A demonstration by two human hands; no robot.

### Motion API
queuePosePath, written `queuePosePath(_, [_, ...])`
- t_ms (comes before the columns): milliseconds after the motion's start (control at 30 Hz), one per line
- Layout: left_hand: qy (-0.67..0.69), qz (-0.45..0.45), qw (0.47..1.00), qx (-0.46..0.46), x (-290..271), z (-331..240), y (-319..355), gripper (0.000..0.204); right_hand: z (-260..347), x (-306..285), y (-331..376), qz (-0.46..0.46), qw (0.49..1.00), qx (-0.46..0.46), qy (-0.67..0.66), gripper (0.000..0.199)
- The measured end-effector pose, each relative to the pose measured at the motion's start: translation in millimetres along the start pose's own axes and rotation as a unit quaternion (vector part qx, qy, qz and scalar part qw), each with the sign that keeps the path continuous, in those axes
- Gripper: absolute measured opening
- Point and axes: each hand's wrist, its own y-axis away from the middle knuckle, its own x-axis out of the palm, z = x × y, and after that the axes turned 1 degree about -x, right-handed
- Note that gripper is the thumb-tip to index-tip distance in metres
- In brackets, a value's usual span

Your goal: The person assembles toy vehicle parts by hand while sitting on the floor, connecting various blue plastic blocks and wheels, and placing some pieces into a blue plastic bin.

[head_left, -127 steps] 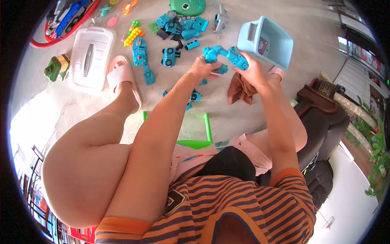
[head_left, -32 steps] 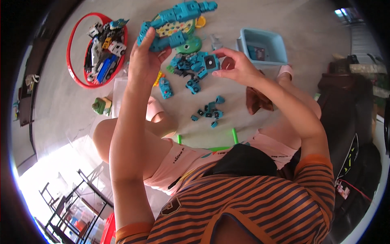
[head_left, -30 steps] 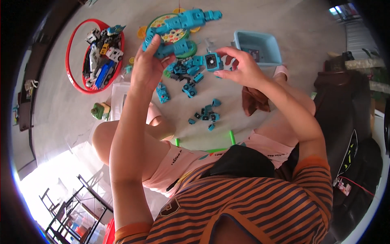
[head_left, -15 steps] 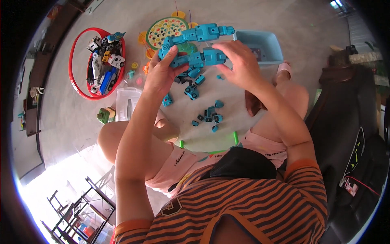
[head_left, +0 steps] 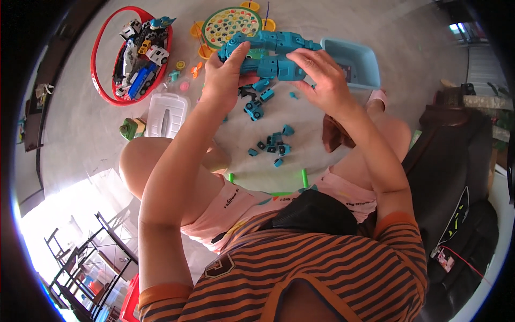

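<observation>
Both hands hold a long teal toy robot (head_left: 271, 53) made of jointed blocks, raised above the floor. My left hand (head_left: 225, 80) grips its left end, with the thumb over the top. My right hand (head_left: 319, 80) clasps its right part from above. Under the toy, several small teal pieces (head_left: 271, 145) lie scattered on the grey floor between my knees.
A red ring basket (head_left: 102, 59) full of toy cars sits at the far left. A white lidded box (head_left: 166, 114) lies near my left knee. A light blue tub (head_left: 354, 63), a round yellow-green game board (head_left: 233, 22), a brown cloth (head_left: 333, 134) and a black bag (head_left: 456, 177) are around me.
The teal toy has come together in both hands, and my right hand has closed over its right part. The view has shifted slightly, bringing the red basket further in.
</observation>
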Motion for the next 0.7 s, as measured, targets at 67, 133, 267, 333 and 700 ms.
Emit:
queuePosePath(67, [-0.012, -0.014, 1.0, 0.023, 5.2, 1.8, 4.5, 0.034, 1.3, 0.0, -1.4, 0.007, 0.999, 0.02, -0.036, 0.049])
queuePosePath(133, [-0.009, -0.057, 0.997, 0.054, 8.8, 2.3, 8.6, 0.037, 2.9, 2.1, -2.7, -0.001, 1.0, -0.007, -0.004, 0.051])
queuePosePath(267, [0.052, -0.089, 0.994, -0.021, 6.3, 13.3, 3.4, 0.038, 13.3, -0.5, -5.9, 0.001, 0.998, -0.022, 0.06, 0.052])
queuePosePath(333, [0.051, -0.091, 0.994, -0.039, 6.2, 13.9, 3.3, 0.038, 16.0, -6.2, -7.6, 0.027, 0.999, 0.001, 0.03, 0.052])
queuePosePath(700, [0.061, 0.038, 0.997, 0.024, 12.4, 1.6, -7.7, 0.039, 6.7, -19.2, -16.8, -0.046, 0.998, 0.02, -0.035, 0.049])
